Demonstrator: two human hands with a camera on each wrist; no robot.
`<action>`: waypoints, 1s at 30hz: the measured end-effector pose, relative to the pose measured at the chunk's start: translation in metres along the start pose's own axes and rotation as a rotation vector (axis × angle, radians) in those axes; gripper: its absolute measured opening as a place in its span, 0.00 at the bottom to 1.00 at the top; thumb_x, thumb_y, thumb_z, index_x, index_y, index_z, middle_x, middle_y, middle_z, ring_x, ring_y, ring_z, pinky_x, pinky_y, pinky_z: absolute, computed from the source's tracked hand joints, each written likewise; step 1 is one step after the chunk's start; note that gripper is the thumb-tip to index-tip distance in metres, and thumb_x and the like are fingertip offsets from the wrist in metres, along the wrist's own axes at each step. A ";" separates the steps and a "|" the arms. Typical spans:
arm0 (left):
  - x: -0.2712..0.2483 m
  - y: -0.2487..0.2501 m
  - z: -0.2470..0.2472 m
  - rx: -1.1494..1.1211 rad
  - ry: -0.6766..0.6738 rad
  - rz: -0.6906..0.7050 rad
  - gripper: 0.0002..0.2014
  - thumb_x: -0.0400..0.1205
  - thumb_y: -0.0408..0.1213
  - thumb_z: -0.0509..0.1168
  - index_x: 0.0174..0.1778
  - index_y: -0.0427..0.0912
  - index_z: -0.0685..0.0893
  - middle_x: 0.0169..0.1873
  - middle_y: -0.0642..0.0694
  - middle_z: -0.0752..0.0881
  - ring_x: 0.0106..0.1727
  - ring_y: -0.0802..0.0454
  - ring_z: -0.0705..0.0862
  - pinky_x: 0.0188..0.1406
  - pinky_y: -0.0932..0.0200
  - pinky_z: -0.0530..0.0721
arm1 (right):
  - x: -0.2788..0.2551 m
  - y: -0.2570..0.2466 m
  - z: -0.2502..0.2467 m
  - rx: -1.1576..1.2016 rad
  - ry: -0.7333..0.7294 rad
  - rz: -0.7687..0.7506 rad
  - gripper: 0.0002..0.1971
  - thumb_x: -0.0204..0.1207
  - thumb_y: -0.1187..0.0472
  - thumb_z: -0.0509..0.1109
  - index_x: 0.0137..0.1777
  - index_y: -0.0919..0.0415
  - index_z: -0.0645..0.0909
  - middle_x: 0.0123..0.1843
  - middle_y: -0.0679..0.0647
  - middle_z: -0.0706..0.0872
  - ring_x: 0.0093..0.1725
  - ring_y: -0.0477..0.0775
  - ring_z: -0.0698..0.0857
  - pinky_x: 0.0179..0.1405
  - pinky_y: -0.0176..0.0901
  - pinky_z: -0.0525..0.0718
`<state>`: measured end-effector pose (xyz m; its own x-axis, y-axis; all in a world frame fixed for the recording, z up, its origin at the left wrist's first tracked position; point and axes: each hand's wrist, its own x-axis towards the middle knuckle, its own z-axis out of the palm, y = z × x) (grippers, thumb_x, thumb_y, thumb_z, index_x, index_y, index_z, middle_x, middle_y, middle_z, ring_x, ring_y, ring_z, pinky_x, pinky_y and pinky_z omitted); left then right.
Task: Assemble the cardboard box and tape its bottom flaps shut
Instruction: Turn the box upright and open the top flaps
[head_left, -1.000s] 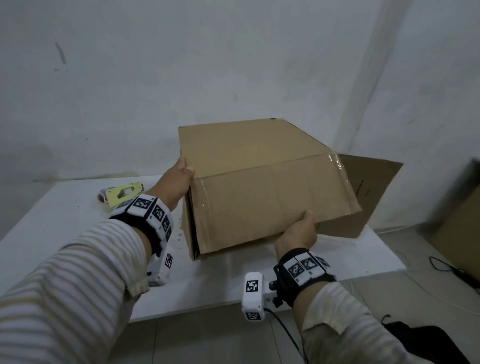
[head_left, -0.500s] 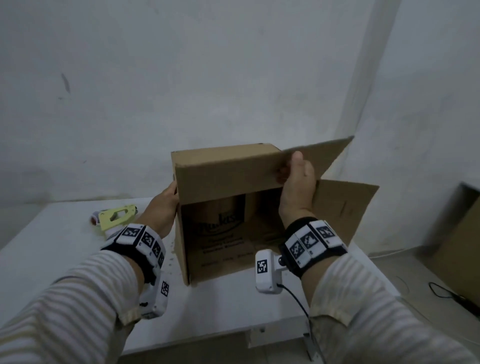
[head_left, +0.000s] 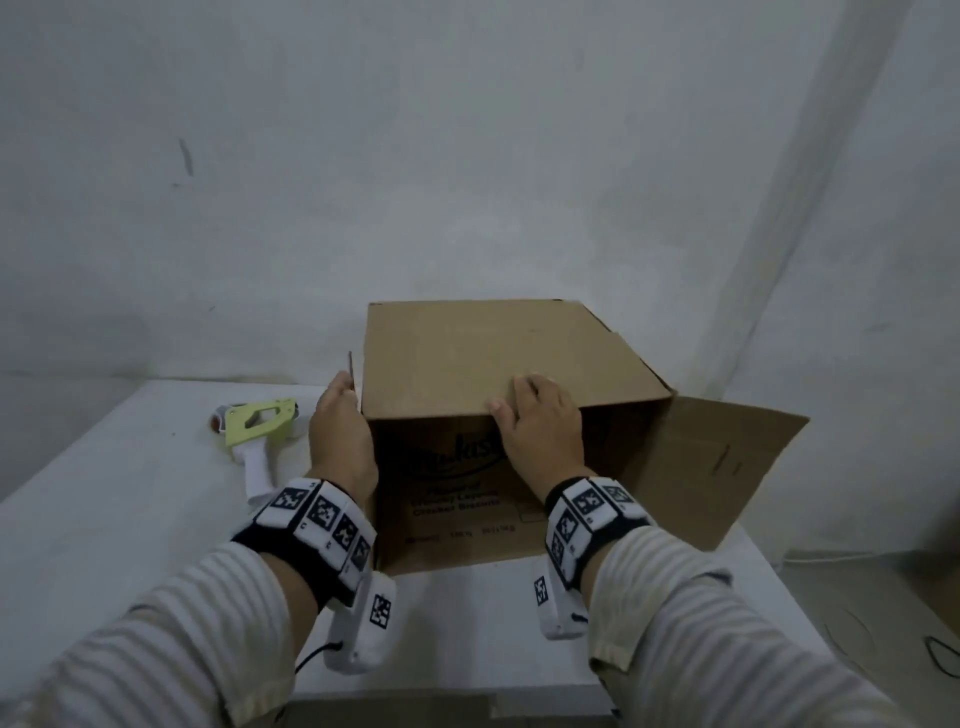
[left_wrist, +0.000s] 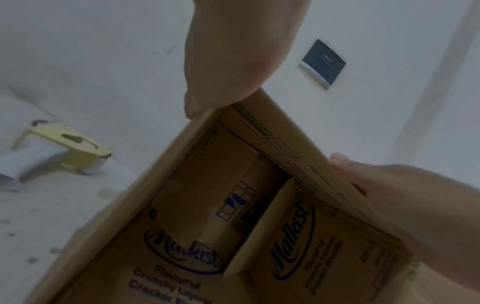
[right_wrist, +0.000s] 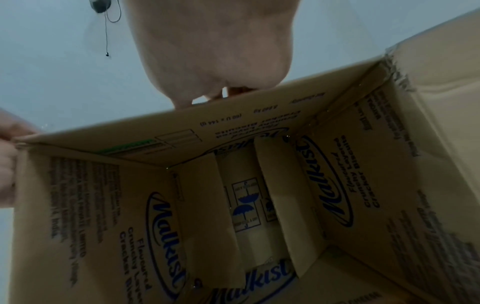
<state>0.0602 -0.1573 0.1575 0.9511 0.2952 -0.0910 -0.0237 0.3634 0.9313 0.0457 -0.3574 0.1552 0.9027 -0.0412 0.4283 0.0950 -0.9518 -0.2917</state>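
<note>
- The cardboard box (head_left: 498, 374) is lying on its side on the white table (head_left: 130, 519), near the wall, with its open mouth facing the person.
- Inside, in the right wrist view, the inner flaps (right_wrist: 202, 205) at the far end are standing partly apart, with a gap between them; blue print is showing on the inner walls.
- One side flap (head_left: 717, 467) is swinging out to the right of the opening, off the table's right edge.
- The right hand (head_left: 540, 426) is lying palm-down on the box's upper panel at the front edge, fingers fairly straight and spread; no curl around anything.
- The left hand (head_left: 340, 431) is sitting at the box's upper left corner, thumb and fingers pinching a thin edge of cardboard there.
- A yellow tape dispenser (head_left: 260, 431) with a white handle is resting on the table just left of the left hand, apart from the box.
</note>
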 end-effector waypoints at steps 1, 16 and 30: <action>-0.004 -0.003 0.006 0.065 0.086 0.088 0.19 0.83 0.40 0.53 0.69 0.47 0.78 0.63 0.54 0.79 0.65 0.53 0.76 0.69 0.52 0.73 | -0.001 0.000 0.002 0.001 0.012 -0.010 0.26 0.83 0.44 0.52 0.71 0.61 0.72 0.74 0.59 0.73 0.74 0.62 0.69 0.74 0.53 0.66; 0.015 -0.015 0.017 0.701 0.146 0.379 0.23 0.83 0.44 0.58 0.75 0.42 0.74 0.73 0.41 0.76 0.73 0.41 0.74 0.75 0.45 0.71 | -0.024 0.076 -0.011 0.280 0.184 0.271 0.27 0.80 0.55 0.64 0.78 0.59 0.66 0.84 0.63 0.53 0.82 0.64 0.52 0.80 0.55 0.57; 0.007 -0.019 0.022 0.621 0.161 0.378 0.22 0.84 0.42 0.59 0.74 0.43 0.74 0.73 0.42 0.76 0.73 0.44 0.74 0.75 0.47 0.71 | -0.004 0.131 -0.029 0.556 0.231 0.459 0.30 0.82 0.52 0.63 0.82 0.52 0.57 0.86 0.57 0.45 0.84 0.60 0.49 0.80 0.54 0.56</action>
<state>0.0736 -0.1817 0.1467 0.8544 0.4445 0.2690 -0.1162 -0.3412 0.9328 0.0430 -0.4908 0.1399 0.7974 -0.5173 0.3108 -0.0161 -0.5331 -0.8459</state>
